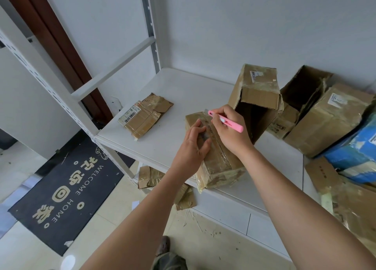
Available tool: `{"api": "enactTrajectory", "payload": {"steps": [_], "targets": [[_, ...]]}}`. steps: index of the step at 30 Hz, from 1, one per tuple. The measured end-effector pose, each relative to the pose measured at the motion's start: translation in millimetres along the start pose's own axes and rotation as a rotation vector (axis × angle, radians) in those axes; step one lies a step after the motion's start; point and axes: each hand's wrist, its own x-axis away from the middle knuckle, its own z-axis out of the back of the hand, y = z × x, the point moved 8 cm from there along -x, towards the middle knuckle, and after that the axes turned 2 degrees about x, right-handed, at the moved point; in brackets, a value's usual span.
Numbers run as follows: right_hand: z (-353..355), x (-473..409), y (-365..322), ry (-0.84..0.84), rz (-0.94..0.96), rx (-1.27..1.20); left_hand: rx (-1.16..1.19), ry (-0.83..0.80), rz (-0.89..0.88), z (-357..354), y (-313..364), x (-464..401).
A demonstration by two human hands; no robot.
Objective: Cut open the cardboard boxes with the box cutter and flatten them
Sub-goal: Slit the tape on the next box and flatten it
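My left hand (191, 147) holds the small brown taped cardboard box (215, 157) down. My right hand (230, 131) grips the pink box cutter (225, 121), ready to slice the tape toward me.

The dark doormat (67, 190) on the floor left of the shelf (183, 90) reads "WELCOME HOME" beside large Chinese characters.

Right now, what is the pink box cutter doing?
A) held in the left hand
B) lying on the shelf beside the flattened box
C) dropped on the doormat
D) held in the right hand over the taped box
D: the right hand grips the pink box cutter over the taped box, while the left hand steadies it.
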Motion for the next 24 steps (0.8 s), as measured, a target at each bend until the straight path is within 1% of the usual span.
{"api": "enactTrajectory", "payload": {"steps": [3,8,13,24], "targets": [[-3.1,0.3,-4.9,-0.022,0.054,0.052,0.003,0.003,-0.004,0.1,0.2,-0.3],[-5.3,0.3,-8.5,-0.06,0.09,0.069,-0.002,0.021,-0.014,1.6,1.1,0.7],[-3.6,2.1,-8.3,-0.035,0.092,0.059,0.001,0.012,-0.016,0.9,1.7,1.4],[-7.2,3.5,-9.1,-0.047,0.122,0.081,0.005,0.004,-0.016,-0.8,0.6,0.4]]}}
